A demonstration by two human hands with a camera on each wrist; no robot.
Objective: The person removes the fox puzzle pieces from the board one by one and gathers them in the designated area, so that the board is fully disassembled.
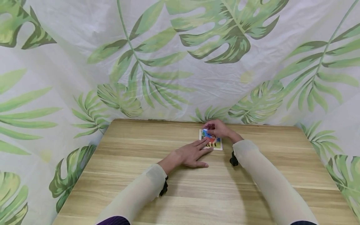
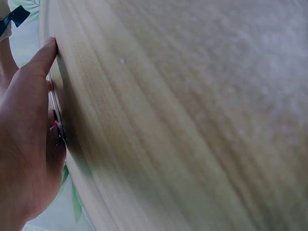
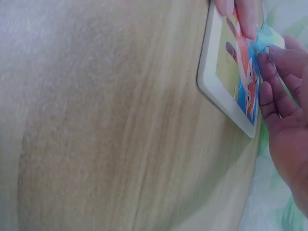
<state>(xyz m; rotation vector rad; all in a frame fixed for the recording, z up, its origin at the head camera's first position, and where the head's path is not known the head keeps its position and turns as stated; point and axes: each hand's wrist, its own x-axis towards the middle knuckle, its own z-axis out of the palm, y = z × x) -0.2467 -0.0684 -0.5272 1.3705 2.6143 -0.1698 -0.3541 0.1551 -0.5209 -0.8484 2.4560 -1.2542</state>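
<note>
Board (image 3: 228, 79) under L fingers (image 1: 206, 151), R fingers (image 3: 288, 58) pinching blue pc (image 3: 268, 37).

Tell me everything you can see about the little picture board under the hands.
The picture board is thin and flat, with a pale border, rounded corners and a reddish-orange animal against blue and yellow-green. It looks like wood or stiff card. It lies flat near the far edge of the table. The left hand's fingers rest on it; the right hand pinches a light-blue piece at its far side.
</note>
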